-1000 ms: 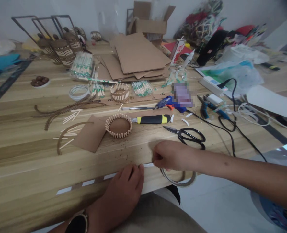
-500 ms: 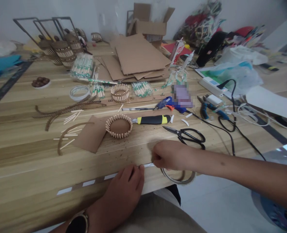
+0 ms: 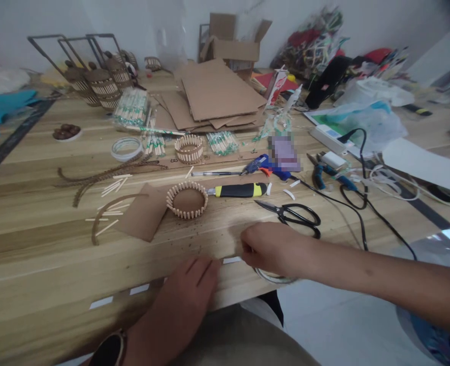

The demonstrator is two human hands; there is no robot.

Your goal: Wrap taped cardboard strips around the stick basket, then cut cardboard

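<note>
- No brand reads clearly: the red-and-white box [image 3: 277, 87] has print too blurred to make out, and the dark marks on the long cardboard strip [image 3: 210, 160] are too small for me to read.
- The phone-like purple thing [image 3: 285, 152] is pixelated, so any label on it is lost.
- My left hand [image 3: 190, 287] lies palm down at the table's near edge, fingers together and not clenched; I cannot tell whether it pinches anything.
- My right hand [image 3: 268, 249] is curled closed just to the right, by the tape roll [image 3: 274, 277]; its fingertips are hidden, so I cannot tell what it grasps.
- White patches [image 3: 232, 260] lie in a row along the near edge, one between my hands, others left of my left hand.
- Bare wood lies between my hands and the stick ring [image 3: 187, 200], with dark crumbs on it.
- The knife [image 3: 240, 190] is right of the ring, its tip close to it; the scissors [image 3: 291, 213] lie just beyond my right hand, on the far side.
- My left hand covers part of the row, my right hand covers part of the roll, and my watch [image 3: 108, 351] is cut off at the bottom.
</note>
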